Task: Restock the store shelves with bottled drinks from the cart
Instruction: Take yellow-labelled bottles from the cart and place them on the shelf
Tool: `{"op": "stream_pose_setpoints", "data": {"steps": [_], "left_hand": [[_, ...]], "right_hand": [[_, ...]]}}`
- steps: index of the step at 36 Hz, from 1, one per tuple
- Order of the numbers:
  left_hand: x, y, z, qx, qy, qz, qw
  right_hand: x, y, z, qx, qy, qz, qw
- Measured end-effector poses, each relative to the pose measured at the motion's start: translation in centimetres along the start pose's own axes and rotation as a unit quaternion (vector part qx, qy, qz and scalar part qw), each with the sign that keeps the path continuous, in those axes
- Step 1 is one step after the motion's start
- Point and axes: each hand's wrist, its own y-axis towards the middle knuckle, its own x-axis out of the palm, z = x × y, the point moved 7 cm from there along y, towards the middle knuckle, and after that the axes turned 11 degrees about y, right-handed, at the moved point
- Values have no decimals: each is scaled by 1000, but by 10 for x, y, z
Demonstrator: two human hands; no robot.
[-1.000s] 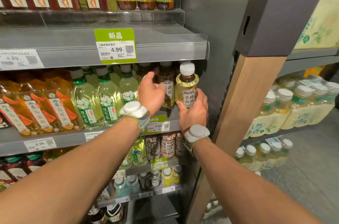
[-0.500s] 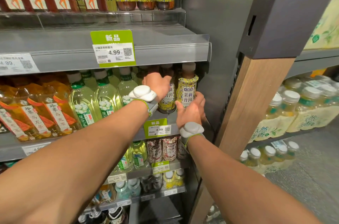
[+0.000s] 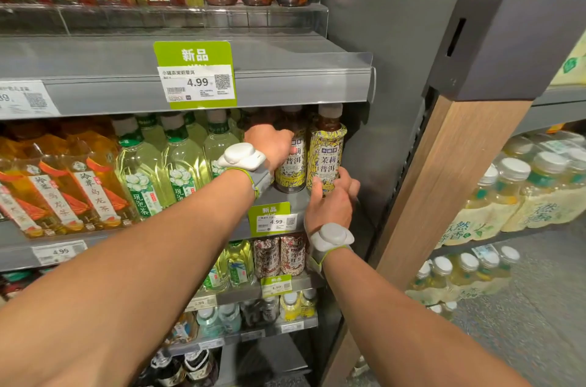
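Grey shelf (image 3: 16,256), right end, by the side panel (image 3: 380,101): a bottle (image 3: 326,158) is upright at the front edge, with the right hand (image 3: 329,206) gripping its base. The left hand (image 3: 269,145) curls its fingers round the next bottle (image 3: 290,171), just beside. The upper shelf (image 3: 301,85) sits close over both caps. Green tea bottles (image 3: 139,171) crowd the left. A price tag (image 3: 274,218) hangs below.

The grey metal shelf (image 3: 285,92) hung low over the bottle caps. Tall clear green-tea bottles (image 3: 184,164) packed the left side. A small gap lay between the yellow-labelled tea bottle (image 3: 326,161) and the grey side wall (image 3: 380,101).
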Motion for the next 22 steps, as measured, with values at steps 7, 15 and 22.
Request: {"op": "stream_pose_setpoints", "data": {"steps": [7, 15, 22], "left_hand": [[-1, 0, 1, 16, 37, -12, 999], [-3, -3, 3, 12, 56, -10, 998], [-1, -6, 3, -9, 32, -21, 999]], "right_hand": [[6, 12, 2, 13, -17, -26, 999], [9, 16, 3, 33, 42, -17, 998], [18, 43, 20, 159, -50, -101, 981]]}}
